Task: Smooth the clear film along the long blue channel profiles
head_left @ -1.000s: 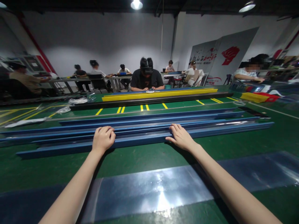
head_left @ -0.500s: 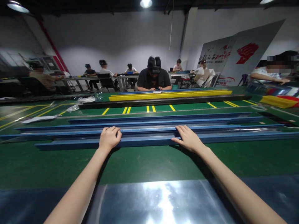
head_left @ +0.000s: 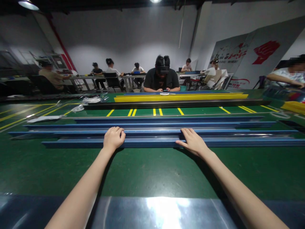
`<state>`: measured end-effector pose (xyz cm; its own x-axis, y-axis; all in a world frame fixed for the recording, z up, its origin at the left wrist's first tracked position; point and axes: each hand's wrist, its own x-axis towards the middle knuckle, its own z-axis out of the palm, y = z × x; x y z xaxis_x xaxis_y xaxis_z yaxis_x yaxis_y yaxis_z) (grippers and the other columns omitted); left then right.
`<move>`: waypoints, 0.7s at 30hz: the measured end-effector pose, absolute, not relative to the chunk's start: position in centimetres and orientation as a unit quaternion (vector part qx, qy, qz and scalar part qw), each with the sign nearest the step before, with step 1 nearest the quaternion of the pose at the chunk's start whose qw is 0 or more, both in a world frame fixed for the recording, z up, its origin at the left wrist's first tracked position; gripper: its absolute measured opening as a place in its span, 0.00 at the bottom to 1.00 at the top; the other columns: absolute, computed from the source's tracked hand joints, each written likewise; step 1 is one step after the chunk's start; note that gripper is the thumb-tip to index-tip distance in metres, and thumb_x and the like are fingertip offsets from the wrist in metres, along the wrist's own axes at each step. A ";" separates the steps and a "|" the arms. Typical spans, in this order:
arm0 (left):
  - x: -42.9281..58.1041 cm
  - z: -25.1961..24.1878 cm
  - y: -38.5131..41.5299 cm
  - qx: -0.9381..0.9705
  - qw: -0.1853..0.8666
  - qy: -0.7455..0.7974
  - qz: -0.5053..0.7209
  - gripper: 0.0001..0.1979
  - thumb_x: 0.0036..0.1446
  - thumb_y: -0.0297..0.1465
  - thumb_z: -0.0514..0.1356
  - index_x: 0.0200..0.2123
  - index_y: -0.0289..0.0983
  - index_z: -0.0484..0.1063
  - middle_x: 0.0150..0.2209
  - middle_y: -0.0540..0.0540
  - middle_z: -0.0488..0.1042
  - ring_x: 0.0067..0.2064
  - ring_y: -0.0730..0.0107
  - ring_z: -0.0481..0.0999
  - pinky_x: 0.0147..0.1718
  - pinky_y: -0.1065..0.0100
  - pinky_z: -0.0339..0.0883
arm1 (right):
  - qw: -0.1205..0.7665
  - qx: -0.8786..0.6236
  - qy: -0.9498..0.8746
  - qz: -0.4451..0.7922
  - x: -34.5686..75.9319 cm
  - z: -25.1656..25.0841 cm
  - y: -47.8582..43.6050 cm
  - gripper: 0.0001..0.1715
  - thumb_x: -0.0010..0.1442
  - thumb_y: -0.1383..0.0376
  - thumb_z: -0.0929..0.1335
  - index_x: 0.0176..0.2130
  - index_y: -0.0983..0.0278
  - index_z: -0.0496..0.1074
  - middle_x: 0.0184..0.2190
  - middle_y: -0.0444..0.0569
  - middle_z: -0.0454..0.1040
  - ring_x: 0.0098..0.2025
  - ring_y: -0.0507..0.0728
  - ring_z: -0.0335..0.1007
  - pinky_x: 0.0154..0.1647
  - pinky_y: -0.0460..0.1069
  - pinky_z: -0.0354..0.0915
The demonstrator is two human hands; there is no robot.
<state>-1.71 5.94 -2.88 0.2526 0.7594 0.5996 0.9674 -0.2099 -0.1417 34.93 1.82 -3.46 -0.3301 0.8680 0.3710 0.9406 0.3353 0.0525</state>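
Several long blue rails (head_left: 152, 142) lie side by side across the green table (head_left: 152, 171). My left hand (head_left: 113, 138) rests on the nearest rail with its fingers curled over the rail's top edge. My right hand (head_left: 193, 141) also lies on that nearest rail, fingers together and hooked over the far edge, thumb pointing left. Both arms reach straight forward from the bottom of the view.
A clear plastic sheet (head_left: 162, 213) lies at the table's near edge. Beyond the blue rails lie a black rail (head_left: 176, 103) and a yellow one (head_left: 181, 98). A person (head_left: 162, 78) sits opposite. Plastic wrap scraps (head_left: 45, 118) lie far left; other people sit at back tables.
The nearest blue rail has swung level and slid farther from me with both hands on it. The view has tilted up, so the plastic sheet sits lower in frame.
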 end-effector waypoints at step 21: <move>-0.8 -2.6 5.4 -0.729 0.174 -0.627 -0.211 0.16 0.54 0.31 0.44 0.28 0.36 0.70 0.32 0.41 0.71 0.38 0.61 0.70 0.35 0.65 0.65 | 0.196 -0.570 -0.786 -0.136 34.6 -3.6 0.7 0.38 0.55 0.43 0.55 0.49 0.68 0.64 0.45 0.58 0.69 0.49 0.63 0.61 0.49 0.55 0.57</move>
